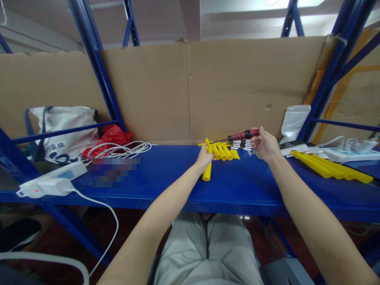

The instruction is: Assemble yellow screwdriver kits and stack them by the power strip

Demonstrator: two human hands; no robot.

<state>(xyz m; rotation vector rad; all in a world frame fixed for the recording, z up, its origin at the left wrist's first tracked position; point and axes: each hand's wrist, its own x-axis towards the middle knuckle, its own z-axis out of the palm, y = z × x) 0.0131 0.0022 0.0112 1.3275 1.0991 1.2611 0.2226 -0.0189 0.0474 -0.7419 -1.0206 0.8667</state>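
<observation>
Our left hand (204, 157) is pinching a yellow tubular plastic piece (207, 173) over the blue metal bench (175, 182) while our right hand (266, 144) is holding a red-and-black screwdriver (242, 135) toward it, seemingly mid-work, the short yellow tubes (222, 152) alongside not revealing whether they're done.

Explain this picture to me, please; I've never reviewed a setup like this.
There is no machine: these are a person's bare hands, seen from a camera worn on their head, looking forward and down. The left hand holds a yellow tubular piece; the right hand holds a red-and-black screwdriver, its shaft pointing toward that piece. On the blue surface lie shorter yellow pieces near the left hand, longer yellow pieces farther right, and coiled white cable at left.
</observation>
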